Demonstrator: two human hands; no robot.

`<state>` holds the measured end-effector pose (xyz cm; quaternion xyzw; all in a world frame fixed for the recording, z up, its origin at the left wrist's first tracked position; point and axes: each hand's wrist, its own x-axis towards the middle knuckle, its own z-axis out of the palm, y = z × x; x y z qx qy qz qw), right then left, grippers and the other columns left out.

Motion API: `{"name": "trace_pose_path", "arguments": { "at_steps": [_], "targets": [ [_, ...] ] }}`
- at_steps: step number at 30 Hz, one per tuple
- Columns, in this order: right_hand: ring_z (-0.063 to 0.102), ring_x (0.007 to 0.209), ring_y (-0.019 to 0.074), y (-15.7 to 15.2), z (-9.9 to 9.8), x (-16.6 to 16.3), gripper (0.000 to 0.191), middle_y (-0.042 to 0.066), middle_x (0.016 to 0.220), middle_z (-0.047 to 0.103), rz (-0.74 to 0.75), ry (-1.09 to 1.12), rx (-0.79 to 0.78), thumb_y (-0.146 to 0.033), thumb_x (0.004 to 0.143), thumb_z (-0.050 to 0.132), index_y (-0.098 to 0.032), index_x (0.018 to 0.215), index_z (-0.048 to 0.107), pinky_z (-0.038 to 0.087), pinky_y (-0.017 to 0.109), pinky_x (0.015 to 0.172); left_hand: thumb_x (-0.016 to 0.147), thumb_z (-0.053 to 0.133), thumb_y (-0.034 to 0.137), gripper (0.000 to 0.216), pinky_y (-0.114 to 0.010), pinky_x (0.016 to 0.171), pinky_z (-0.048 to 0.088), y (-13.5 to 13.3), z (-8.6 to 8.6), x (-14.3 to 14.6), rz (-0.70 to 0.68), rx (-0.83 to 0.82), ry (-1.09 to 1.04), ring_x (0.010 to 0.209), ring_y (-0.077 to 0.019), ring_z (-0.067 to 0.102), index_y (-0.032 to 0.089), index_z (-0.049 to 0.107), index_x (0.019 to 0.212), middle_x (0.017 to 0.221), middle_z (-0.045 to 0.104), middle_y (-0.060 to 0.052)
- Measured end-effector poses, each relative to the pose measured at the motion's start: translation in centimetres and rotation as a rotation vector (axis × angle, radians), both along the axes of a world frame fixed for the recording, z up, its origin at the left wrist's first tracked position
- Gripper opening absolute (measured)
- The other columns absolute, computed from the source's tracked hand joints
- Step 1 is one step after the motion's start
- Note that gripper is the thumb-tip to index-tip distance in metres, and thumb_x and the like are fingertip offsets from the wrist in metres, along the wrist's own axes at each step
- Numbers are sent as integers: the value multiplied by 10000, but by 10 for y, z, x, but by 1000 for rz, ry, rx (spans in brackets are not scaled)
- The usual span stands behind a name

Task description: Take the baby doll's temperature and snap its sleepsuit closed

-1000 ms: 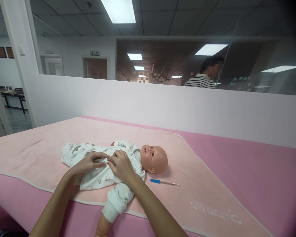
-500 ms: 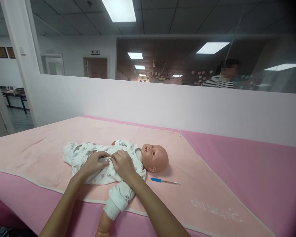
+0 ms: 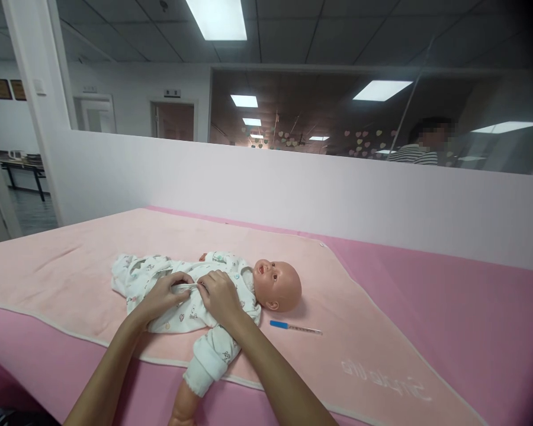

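Observation:
A baby doll (image 3: 277, 286) lies on its back with its head to the right, dressed in a white patterned romper (image 3: 182, 318). Over the doll's belly, my left hand (image 3: 167, 296) pinches the edge of the romper's cloth between thumb and fingers. Close beside it, my right hand (image 3: 217, 293) grips the same folded edge nearer the chest. The exact spot under my fingertips is partly hidden. The doll's near arm, in a bunched sleeve (image 3: 208, 360), stretches toward me past my right forearm. By the doll's head rests a thermometer (image 3: 295, 327) with a blue end.
A peach towel (image 3: 364, 319) with a pale border lies beneath the doll, over a pink covered surface (image 3: 462, 307). Behind it rises a white half wall (image 3: 293, 189) with glass above. A person in a striped top (image 3: 415, 155) shows in the glass.
Both hands stay on the romper; my left hand has shifted slightly left, and a short strip of cloth edge shows between the hands. The person's figure in the glass has moved right.

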<state>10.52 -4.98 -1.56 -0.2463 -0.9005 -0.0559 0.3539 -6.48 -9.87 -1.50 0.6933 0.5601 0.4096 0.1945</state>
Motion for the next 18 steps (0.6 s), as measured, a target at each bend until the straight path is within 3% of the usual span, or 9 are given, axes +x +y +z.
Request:
{"name": "trace_pose_path", "arguments": {
  "at_steps": [18],
  "targets": [
    [504,796,141,0,1,0,93,27,835,581,-23,-10,1,-223,847,476,-185,843,560,375,266,747,684,553,287,226,-333,857,430,1,-5,-5,-15,-13,-156,979,-233,554,176,567,881,964,621,-70]
  ]
}}
